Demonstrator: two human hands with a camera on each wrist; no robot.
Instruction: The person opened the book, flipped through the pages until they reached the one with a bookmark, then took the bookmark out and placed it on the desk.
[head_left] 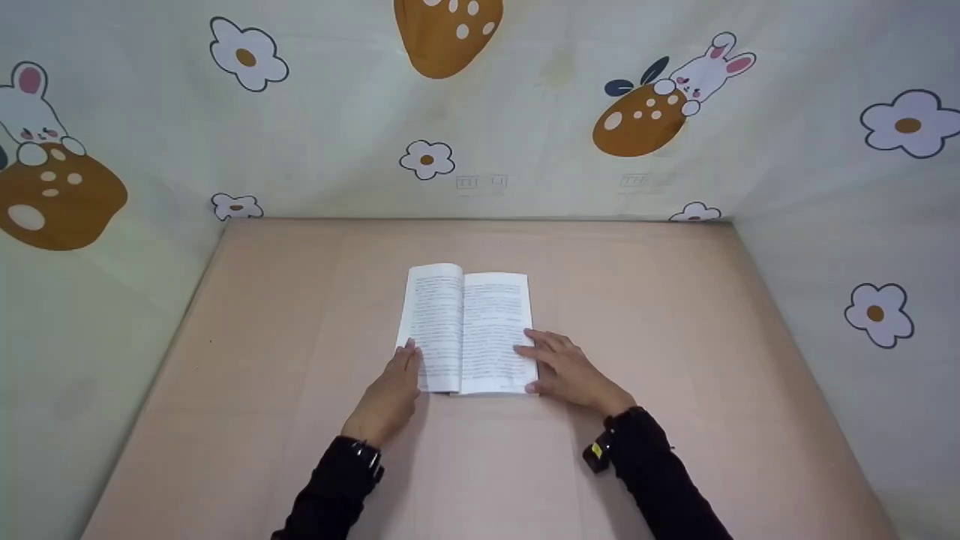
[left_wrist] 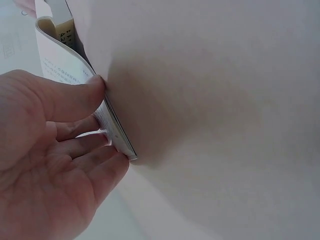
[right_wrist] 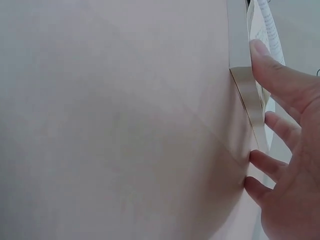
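Observation:
An open book with pages of printed text lies on the table, its left-hand pages bowed up toward the spine. My left hand grips the lower left edge of the book. In the left wrist view the thumb presses near the bottom edge of the pages, and the other fingers bend around the side. At the lower right of the book is my right hand, fingers spread and touching the right page's edge. The right wrist view shows its thumb against the book's bottom edge and other fingertips close to the table.
The table has a pinkish-beige cover. A pale cloth printed with flowers, rabbits and brown strawberry shapes rises behind it and along both sides. Dark sleeves and wrist-worn devices sit on the arms.

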